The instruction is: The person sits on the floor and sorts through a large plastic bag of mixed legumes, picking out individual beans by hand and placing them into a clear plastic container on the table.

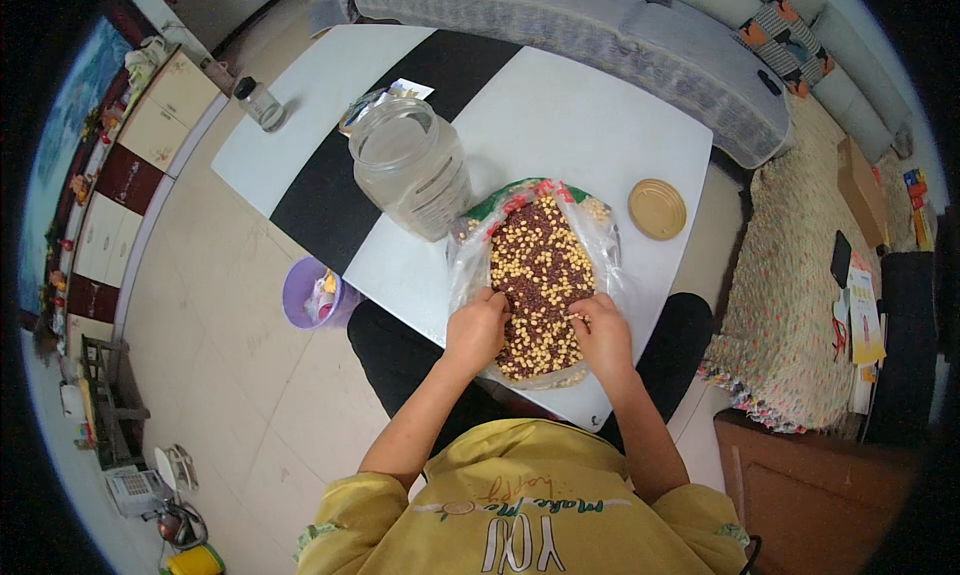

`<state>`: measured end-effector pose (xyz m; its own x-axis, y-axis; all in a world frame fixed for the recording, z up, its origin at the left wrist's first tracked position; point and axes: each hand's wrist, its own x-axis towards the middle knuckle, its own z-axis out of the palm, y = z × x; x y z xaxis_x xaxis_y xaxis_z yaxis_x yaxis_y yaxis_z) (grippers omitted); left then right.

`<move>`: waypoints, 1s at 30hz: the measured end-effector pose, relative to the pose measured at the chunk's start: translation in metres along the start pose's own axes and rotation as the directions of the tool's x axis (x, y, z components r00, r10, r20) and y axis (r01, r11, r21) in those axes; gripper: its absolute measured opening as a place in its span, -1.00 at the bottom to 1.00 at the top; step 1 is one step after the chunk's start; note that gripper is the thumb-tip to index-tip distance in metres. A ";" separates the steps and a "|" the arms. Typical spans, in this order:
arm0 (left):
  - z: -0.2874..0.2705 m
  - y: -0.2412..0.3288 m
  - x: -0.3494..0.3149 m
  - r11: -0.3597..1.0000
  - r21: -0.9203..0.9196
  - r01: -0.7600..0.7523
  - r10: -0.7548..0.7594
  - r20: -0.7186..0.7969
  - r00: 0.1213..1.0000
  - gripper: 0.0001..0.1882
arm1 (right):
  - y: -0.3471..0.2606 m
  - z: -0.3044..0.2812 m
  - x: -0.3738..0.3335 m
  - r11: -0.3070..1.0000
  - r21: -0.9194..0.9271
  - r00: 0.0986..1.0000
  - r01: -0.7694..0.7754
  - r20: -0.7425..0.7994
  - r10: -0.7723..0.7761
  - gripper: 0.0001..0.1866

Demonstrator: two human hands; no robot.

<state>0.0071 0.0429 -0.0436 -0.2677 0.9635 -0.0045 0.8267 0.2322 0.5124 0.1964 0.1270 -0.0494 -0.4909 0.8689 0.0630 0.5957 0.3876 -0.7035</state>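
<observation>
An opened clear plastic bag (466,283) with a green and red printed edge lies spread near the table's front edge. On it is a layer of small dark red beans mixed with larger yellow beans (540,260). My left hand (480,327) rests at the left side of the layer, its fingers curled down into the beans; whatever they hold is hidden. At the right side, my right hand (603,333) has thumb and fingertips pinched together just over the beans. What lies in that pinch is too small to make out.
Behind the bag's left side stands a large clear jar (412,170); a gold round lid (657,209) lies to the right. A dark-capped glass bottle (260,105) is at the table's far left. A purple bin (312,293) stands on the floor, and a grey sofa (560,25) lies beyond the table (600,115).
</observation>
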 end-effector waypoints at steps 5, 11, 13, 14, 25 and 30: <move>-0.012 0.005 0.000 0.998 -0.054 -0.017 0.015 -0.025 1.000 -0.91 | -0.005 -0.004 -0.002 0.999 0.034 1.000 -0.025 -0.013 0.025 -0.89; -0.055 0.006 0.012 0.964 -0.073 -0.255 0.234 -0.215 0.948 -0.74 | -0.005 -0.007 -0.004 0.999 0.036 0.999 0.019 -0.034 -0.018 -0.86; -0.087 0.000 0.034 0.944 0.058 -0.323 0.314 -0.451 0.835 -0.74 | -0.004 -0.008 -0.006 0.999 0.038 0.998 0.008 -0.056 -0.006 -0.87; -0.114 0.009 0.046 0.942 0.064 -0.329 0.306 -0.562 0.769 -0.78 | -0.002 -0.008 -0.007 0.999 0.042 0.998 0.006 -0.059 -0.003 -0.87; -0.184 -0.022 0.108 0.999 0.010 -0.044 0.038 -0.722 0.691 -0.86 | -0.004 -0.013 -0.009 0.980 0.197 0.993 -0.031 -0.105 0.053 -0.88; -0.126 -0.007 0.061 0.947 0.037 -0.319 0.243 -0.732 0.636 -0.88 | 0.020 -0.002 -0.008 0.928 0.370 0.983 0.047 -0.184 0.023 -0.86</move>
<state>-0.0770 0.0830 0.0604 -0.3318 0.5717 0.7504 0.8868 -0.0822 0.4547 0.2138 0.1280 -0.0620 -0.3512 0.9196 0.1758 0.2946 0.2868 -0.9116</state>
